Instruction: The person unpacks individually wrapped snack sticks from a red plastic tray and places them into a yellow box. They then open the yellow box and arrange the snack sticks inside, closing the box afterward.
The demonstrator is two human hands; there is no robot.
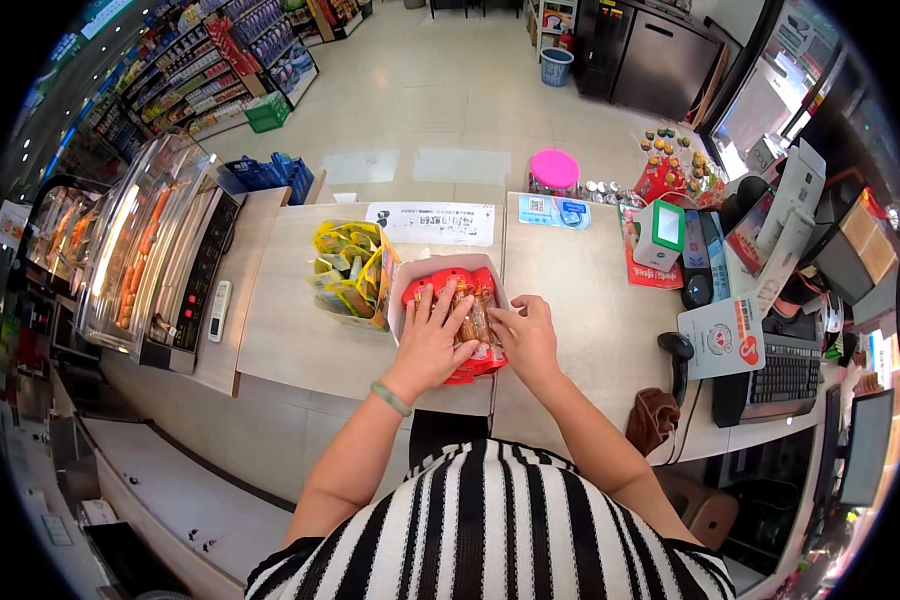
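Before me on the counter is an open white cardboard box (411, 271) filled with red and clear snack packets (477, 315). My left hand (435, 334) lies palm down on the packets with its fingers spread. At the box's right side, my right hand (529, 337) has bent fingers touching the packets near the rim; whether they pinch one is hard to see. Just left of the white box stands another open box (384, 289), holding yellow and green snack packets (349, 277).
A glass sausage warmer (139, 255) and a white remote control (220, 311) are at left. On the right are a barcode scanner (675, 356), a keyboard (784, 375), a brown cloth (652, 420) and a green-and-white device (660, 234). A pink-lidded jar (555, 171) stands at the far edge.
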